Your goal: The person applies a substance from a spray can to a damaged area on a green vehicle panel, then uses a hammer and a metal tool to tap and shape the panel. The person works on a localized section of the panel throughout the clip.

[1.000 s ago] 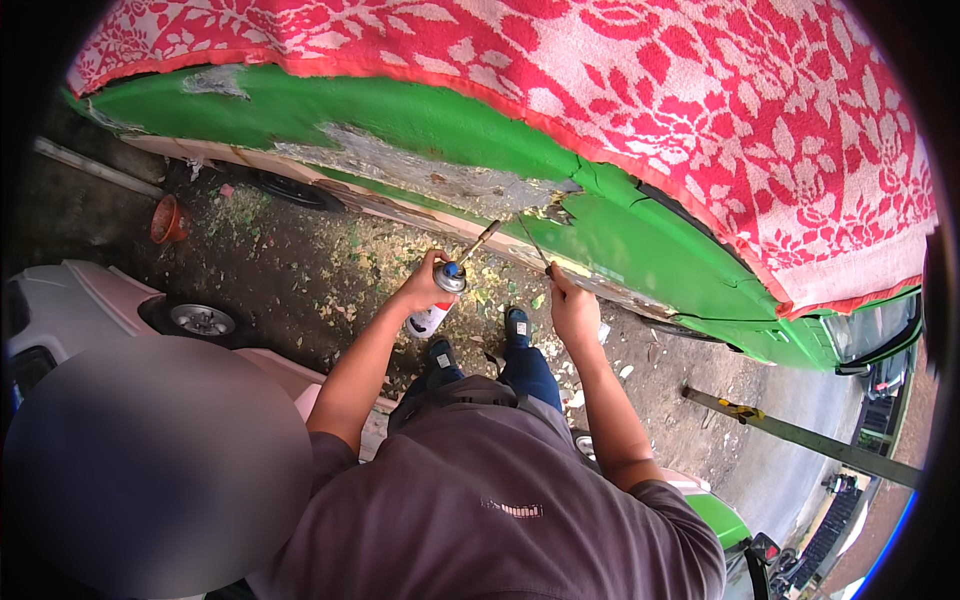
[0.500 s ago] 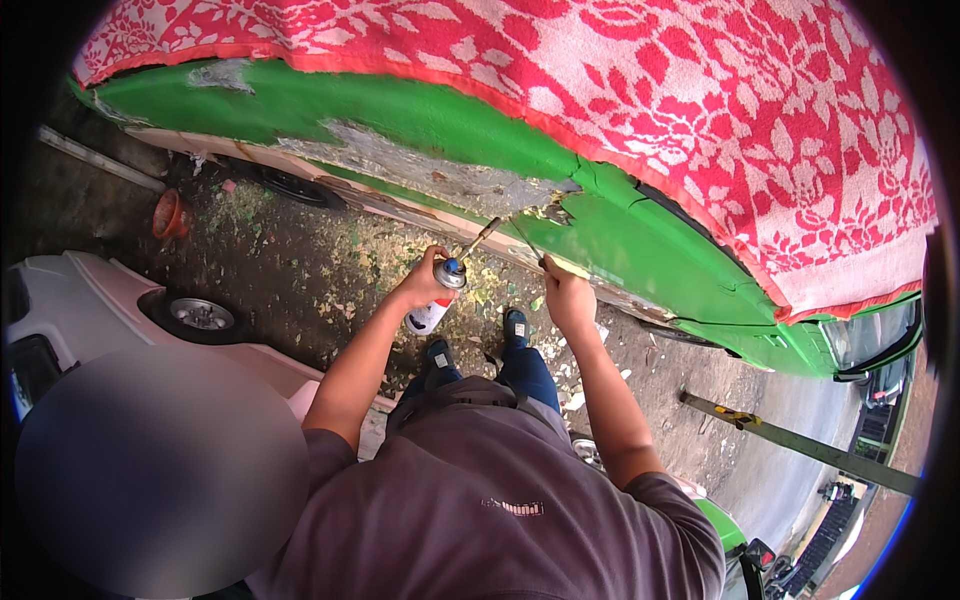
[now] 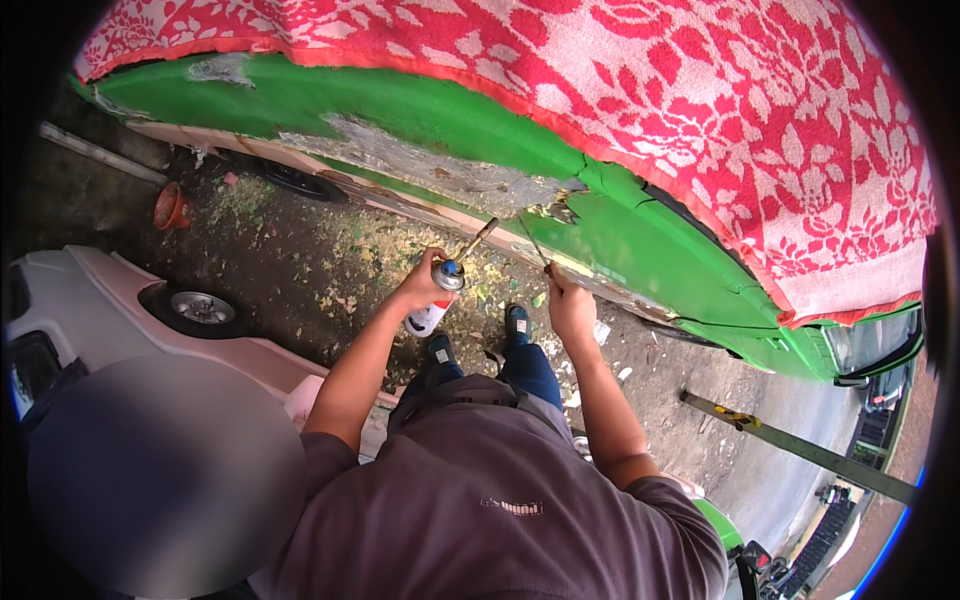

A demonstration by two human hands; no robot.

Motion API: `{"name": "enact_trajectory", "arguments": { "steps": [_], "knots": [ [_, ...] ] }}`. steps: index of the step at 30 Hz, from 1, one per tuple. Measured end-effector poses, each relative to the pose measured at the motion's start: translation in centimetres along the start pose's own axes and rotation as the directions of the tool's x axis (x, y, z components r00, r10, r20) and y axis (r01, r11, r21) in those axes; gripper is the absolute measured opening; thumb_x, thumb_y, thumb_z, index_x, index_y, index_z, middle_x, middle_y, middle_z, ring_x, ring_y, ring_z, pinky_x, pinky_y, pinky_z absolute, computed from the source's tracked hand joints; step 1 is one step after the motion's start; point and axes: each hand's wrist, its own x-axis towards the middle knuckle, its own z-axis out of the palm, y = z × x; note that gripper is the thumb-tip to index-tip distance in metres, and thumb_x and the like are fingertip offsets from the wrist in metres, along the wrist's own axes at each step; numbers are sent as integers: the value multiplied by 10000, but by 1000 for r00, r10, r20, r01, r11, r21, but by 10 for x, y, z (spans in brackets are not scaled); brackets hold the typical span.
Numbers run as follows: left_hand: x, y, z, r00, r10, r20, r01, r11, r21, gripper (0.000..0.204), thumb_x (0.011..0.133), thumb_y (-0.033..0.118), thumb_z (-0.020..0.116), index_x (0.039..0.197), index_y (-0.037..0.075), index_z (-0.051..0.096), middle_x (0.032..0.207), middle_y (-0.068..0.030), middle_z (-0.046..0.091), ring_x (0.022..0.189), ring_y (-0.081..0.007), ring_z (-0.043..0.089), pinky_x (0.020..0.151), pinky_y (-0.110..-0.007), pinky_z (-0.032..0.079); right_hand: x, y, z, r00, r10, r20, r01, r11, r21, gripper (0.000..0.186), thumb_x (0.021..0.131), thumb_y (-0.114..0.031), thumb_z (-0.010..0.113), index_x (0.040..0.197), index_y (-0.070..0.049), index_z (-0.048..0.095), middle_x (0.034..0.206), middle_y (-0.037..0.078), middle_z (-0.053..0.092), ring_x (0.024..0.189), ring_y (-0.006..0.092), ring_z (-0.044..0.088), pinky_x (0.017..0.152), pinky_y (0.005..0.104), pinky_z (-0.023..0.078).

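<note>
My left hand (image 3: 420,286) is wrapped round a gas torch (image 3: 450,275), a white and red canister with a blue-and-silver head. Its brass-coloured nozzle points up and right toward the car's side; no flame can be made out. In my right hand (image 3: 572,310) is a thin metal scraper (image 3: 535,246), seen nearly edge-on. Its tip reaches to the green car body (image 3: 640,235) near the ragged edge of a bare grey patch (image 3: 430,165); whether it touches I cannot tell. Around the patch the green paint is broken and flaking.
A red-and-white floral towel (image 3: 700,130) drapes over the car. Paint flakes (image 3: 350,255) litter the ground by my shoes. A pale pink car (image 3: 130,310) stands at the left, near an orange pot (image 3: 172,207). A metal post (image 3: 800,447) juts in at the right.
My right hand has shifted slightly down and right, and the scraper's blade shows a little more broadly. The torch and my left hand are nearly where they were.
</note>
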Motion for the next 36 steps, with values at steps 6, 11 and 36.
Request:
{"name": "enact_trajectory", "arguments": {
  "steps": [6, 11, 36],
  "knots": [
    [-1, 5, 5, 1000, 8, -24, -8, 999, 34, 793, 625, 58, 844, 1239, 130, 348, 1101, -98, 603, 1017, -215, 593, 878, -362, 485, 6, 2, -2, 1000, 0, 10, 0, 1000, -14, 317, 909, -216, 561, 1200, -260, 682, 777, 242, 666, 729, 427, 661, 674, 504, 540],
    [0, 5, 5, 999, 22, -27, -21, 999, 37, 794, 628, 71, 851, 1241, 121, 349, 1107, -112, 618, 1010, -216, 605, 874, -365, 488, -2, 5, 1, 999, -33, -44, 34, 999, 16, 325, 909, -206, 566, 1211, -257, 675, 755, 247, 658, 701, 428, 657, 673, 506, 539],
    [-10, 9, -2, 1000, -5, -14, 4, 999, -39, 772, 631, 51, 840, 1238, 125, 369, 1110, -104, 597, 1006, -211, 609, 887, -365, 494, 15, -4, 17, 996, -85, -7, 85, 994, 72, 306, 910, -228, 603, 1207, -235, 677, 766, 222, 664, 734, 410, 658, 667, 474, 535]
  ]
}}
